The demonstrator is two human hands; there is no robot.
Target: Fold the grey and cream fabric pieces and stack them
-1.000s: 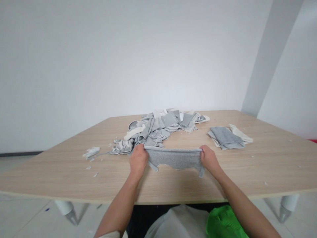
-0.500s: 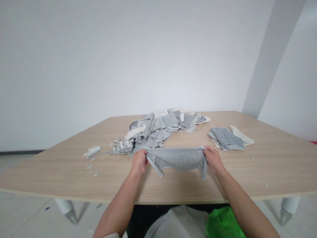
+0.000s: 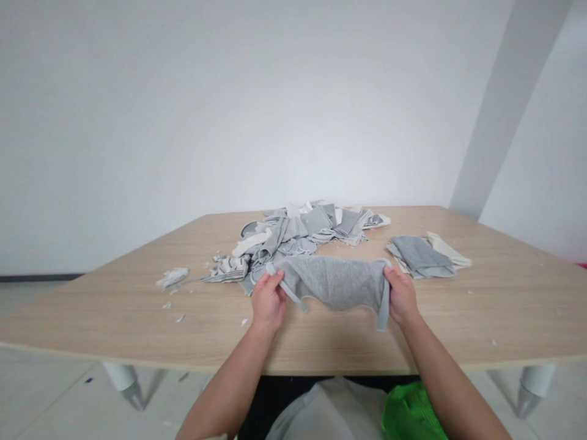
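Note:
A grey piece of knit fabric [image 3: 339, 281] is stretched sideways between my two hands, above the near half of the table. My left hand [image 3: 269, 302] pinches its left end, thumb on top. At the other end, my right hand [image 3: 401, 296] is closed on the corner. Narrow strips dangle from both ends, and the lower edge is curved. Just beyond lies a heap of grey, white and striped fabric pieces [image 3: 298, 235]. A smaller pile of folded grey and cream pieces [image 3: 422, 256] rests to the right of my right hand.
The wooden table [image 3: 481, 311] reaches back to a white wall [image 3: 293, 104]. White scraps [image 3: 173, 278] and small bits of lint lie on its left side. Something green and mesh-like [image 3: 410, 412] is by my lap, below the table's front edge.
The grey fabric has been raised slightly and turned so more of its face shows. My left hand has rotated, thumb up, and shifted a little right; my right hand has moved slightly right.

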